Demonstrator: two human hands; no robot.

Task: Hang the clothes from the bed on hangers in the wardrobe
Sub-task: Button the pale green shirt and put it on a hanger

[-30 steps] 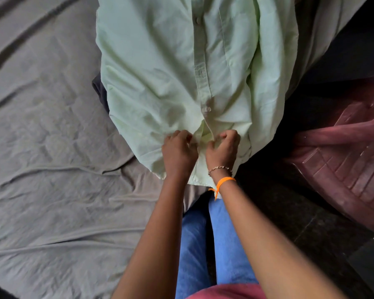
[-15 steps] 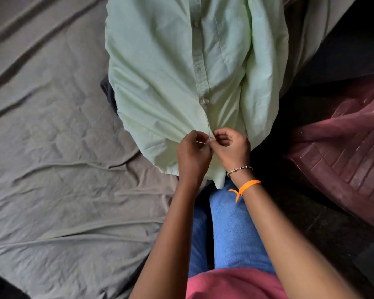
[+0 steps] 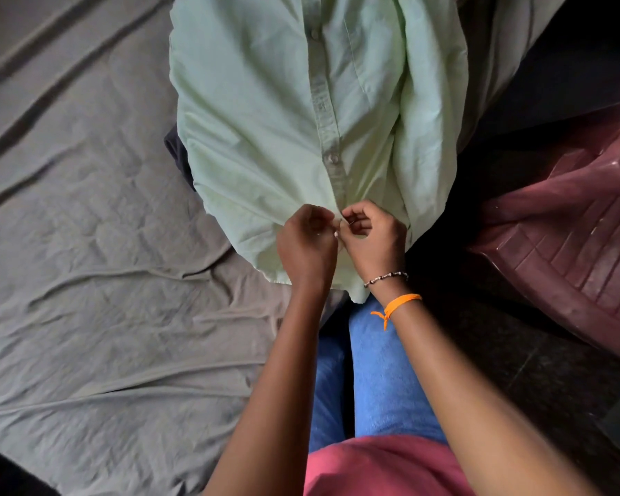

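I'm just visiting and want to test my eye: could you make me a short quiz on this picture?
1. True or false: the shirt lies on the bed.
2. Which wrist wears the orange band? A left, B right.
3. Both hands, left hand and right hand, pinch the shirt's ____ placket near the hem.

Key: 1 true; 2 B; 3 button.
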